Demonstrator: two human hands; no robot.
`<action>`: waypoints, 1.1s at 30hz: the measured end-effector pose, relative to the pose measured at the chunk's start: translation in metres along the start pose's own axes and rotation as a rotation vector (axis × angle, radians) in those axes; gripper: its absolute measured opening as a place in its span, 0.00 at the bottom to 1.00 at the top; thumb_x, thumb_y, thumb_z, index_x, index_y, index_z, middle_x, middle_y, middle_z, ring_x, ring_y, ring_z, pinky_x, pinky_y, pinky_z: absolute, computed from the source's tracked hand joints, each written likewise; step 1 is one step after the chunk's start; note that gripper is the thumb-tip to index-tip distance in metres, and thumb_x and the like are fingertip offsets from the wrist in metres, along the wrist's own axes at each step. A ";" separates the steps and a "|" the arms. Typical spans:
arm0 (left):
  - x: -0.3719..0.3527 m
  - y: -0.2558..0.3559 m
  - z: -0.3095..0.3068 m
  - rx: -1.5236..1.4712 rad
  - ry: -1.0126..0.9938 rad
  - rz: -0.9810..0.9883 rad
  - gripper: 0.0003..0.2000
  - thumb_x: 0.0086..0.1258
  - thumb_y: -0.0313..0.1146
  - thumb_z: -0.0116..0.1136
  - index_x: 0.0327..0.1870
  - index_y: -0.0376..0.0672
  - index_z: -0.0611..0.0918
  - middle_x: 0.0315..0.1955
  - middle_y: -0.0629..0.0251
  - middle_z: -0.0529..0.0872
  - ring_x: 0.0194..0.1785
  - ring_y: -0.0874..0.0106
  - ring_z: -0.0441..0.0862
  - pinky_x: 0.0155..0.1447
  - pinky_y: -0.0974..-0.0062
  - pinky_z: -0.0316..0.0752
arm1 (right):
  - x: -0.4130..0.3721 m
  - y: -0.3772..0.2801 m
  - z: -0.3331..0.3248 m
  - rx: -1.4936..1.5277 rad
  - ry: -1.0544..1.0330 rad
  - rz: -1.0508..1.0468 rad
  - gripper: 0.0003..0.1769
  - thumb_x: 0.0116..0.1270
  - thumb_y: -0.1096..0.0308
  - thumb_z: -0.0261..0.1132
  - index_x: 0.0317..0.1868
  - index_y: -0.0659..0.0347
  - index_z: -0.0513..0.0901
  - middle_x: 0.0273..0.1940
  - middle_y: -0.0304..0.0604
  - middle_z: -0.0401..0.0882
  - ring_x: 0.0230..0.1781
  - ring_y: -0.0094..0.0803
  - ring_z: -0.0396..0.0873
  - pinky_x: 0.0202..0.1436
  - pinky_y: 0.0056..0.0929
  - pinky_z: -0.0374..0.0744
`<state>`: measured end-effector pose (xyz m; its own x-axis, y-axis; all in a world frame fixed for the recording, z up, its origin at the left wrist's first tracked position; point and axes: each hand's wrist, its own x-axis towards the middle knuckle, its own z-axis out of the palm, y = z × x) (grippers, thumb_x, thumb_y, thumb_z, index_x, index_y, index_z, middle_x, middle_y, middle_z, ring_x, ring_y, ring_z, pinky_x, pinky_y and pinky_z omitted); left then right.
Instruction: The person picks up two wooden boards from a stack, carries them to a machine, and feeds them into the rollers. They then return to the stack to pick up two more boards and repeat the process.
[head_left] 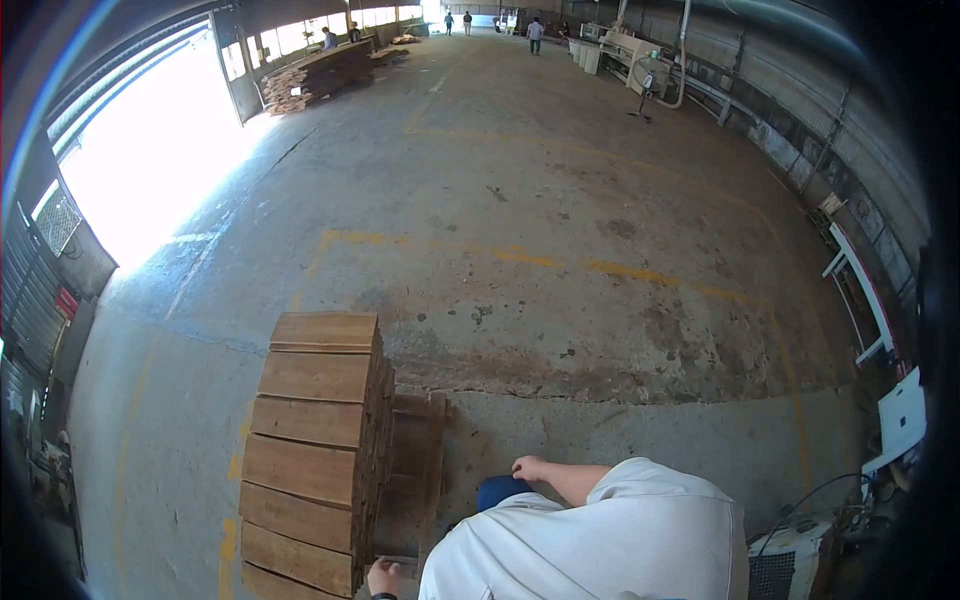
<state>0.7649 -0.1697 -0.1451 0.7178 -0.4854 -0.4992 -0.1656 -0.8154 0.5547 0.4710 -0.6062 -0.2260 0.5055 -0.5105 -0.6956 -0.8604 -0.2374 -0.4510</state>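
Note:
A tall stack of brown wooden boards [305, 460] stands in front of me to the left, its upper boards laid in rows. My left hand [383, 577] is low beside the stack's right side, at the bottom of the view; its fingers are small and partly hidden. Bent in front of my body, my right arm brings my right hand [527, 468] just above my knee in blue trousers [502, 490]. That hand's fingers are curled in, and I cannot tell whether they hold anything. A wooden pallet [432, 465] shows along the stack's right side.
Yellow lines mark the stained concrete floor [550, 200]. A machine with a vented panel [790, 570] stands at lower right, near a white frame [860, 290]. Far off are a pile of planks [320, 80], large machinery [630, 55] and several people, one walking [535, 37].

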 end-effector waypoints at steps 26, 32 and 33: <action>0.238 0.073 0.080 -0.397 -0.040 -0.307 0.23 0.62 0.30 0.65 0.58 0.29 0.78 0.43 0.53 0.87 0.46 0.68 0.84 0.51 0.72 0.79 | 0.378 -0.288 -0.199 -0.128 -0.037 -0.253 0.19 0.60 0.58 0.67 0.50 0.54 0.85 0.48 0.48 0.85 0.51 0.44 0.83 0.55 0.40 0.79; 0.269 0.035 0.086 -0.463 -0.009 -0.270 0.24 0.62 0.30 0.65 0.60 0.30 0.77 0.49 0.51 0.85 0.48 0.64 0.84 0.55 0.70 0.78 | 0.377 -0.300 -0.131 -0.154 -0.126 -0.296 0.18 0.61 0.58 0.67 0.50 0.55 0.85 0.48 0.48 0.85 0.51 0.43 0.83 0.55 0.40 0.79; 0.277 0.030 0.086 -0.473 0.022 -0.285 0.25 0.62 0.30 0.65 0.60 0.30 0.77 0.49 0.51 0.85 0.48 0.63 0.83 0.55 0.70 0.77 | 0.368 -0.305 -0.123 -0.164 -0.163 -0.293 0.18 0.61 0.58 0.67 0.50 0.55 0.85 0.48 0.47 0.86 0.51 0.42 0.83 0.55 0.41 0.79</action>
<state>0.9007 -0.3551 -0.3239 0.7046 -0.2548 -0.6623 0.3561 -0.6803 0.6406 0.9115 -0.8228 -0.2753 0.7242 -0.2661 -0.6362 -0.6699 -0.4902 -0.5576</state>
